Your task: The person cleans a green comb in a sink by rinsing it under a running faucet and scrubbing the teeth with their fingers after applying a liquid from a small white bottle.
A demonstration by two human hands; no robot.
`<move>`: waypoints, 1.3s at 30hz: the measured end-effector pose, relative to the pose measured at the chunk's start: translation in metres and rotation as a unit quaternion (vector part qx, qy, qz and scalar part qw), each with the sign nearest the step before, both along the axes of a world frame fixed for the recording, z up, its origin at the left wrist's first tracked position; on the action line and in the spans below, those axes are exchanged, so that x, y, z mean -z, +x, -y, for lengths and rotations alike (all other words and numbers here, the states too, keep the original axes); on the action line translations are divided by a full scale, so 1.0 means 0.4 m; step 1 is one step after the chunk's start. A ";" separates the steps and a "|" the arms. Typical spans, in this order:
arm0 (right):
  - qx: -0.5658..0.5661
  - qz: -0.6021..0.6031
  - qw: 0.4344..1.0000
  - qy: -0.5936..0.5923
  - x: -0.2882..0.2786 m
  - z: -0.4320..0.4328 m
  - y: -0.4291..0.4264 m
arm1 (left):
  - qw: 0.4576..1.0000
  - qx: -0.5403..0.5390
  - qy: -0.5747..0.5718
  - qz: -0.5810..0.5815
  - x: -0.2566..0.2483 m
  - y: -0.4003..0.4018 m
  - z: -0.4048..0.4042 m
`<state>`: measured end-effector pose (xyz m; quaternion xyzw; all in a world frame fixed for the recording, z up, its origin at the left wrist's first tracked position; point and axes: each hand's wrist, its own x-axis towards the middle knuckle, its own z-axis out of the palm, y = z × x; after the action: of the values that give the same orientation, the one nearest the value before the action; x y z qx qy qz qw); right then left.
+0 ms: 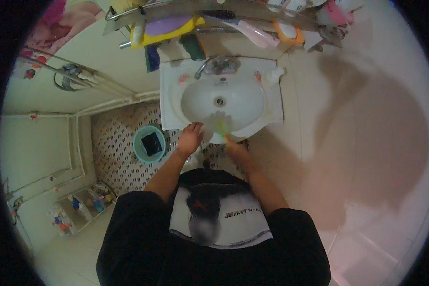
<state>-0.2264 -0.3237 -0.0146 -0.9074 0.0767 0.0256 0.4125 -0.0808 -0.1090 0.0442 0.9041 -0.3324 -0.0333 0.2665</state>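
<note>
A white washbasin (171,85) is in front of me, with a chrome faucet (221,66) at its back and a drain (219,102) in the bowl. My right hand (237,153), blurred by motion, grips a yellow-green brush-like tool (221,129) with an orange part near the fingers. The tool's far end reaches over the front of the bowl, and its exact kind is too blurred to tell. At the basin's front left edge is my left hand (192,137), thumb apart from the fingers, with nothing visible in it. Whether it presses on the rim is unclear.
On the floor at left stands a turquoise bucket (137,152) with a dark item inside. A white bottle (276,75) is on the basin's right corner. Above, a shelf (178,10) holds a hairbrush (254,33) and other toiletries. Pipes (111,102) run along the left wall.
</note>
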 end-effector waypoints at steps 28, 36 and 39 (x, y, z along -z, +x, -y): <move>0.104 -0.231 0.937 0.242 -0.045 -0.018 -0.111 | 0.925 -0.308 0.026 -0.221 0.177 0.031 -0.190; 0.073 -0.277 0.933 0.217 -0.098 -0.052 -0.085 | 0.915 -0.229 0.103 -0.316 0.145 -0.039 -0.161; 0.042 -0.230 0.942 0.241 -0.076 -0.060 -0.058 | 0.954 -0.211 0.108 -0.185 0.178 0.103 -0.348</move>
<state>-0.2497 -0.2996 0.0158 -0.7463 0.1989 0.2340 0.5905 -0.0396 0.0300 -0.0269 0.9549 -0.0732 -0.1785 0.2255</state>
